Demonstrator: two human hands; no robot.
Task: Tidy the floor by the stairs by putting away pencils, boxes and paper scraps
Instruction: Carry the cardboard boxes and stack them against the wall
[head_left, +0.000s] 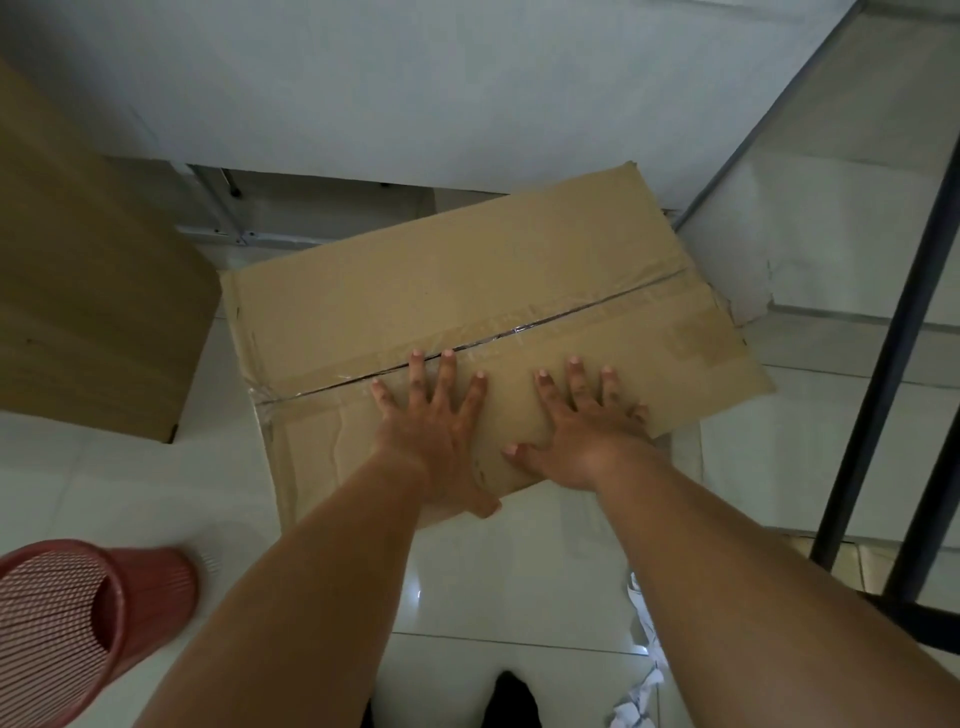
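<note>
A large brown cardboard box (467, 291) with a taped seam across its top sits on the white tiled floor under the stairs. My left hand (436, 431) lies flat on its near flap, fingers spread, thumb over the near edge. My right hand (587, 431) presses flat beside it, fingers apart, holding nothing. White paper scraps (641, 696) lie on the floor at the lower right, partly hidden behind my right forearm. No pencils are visible.
A second, taller cardboard box (88, 291) stands at the left. A red mesh waste basket (78, 618) lies on its side at the lower left. Black stair railing posts (883, 364) run down the right. The stair underside (467, 88) hangs above.
</note>
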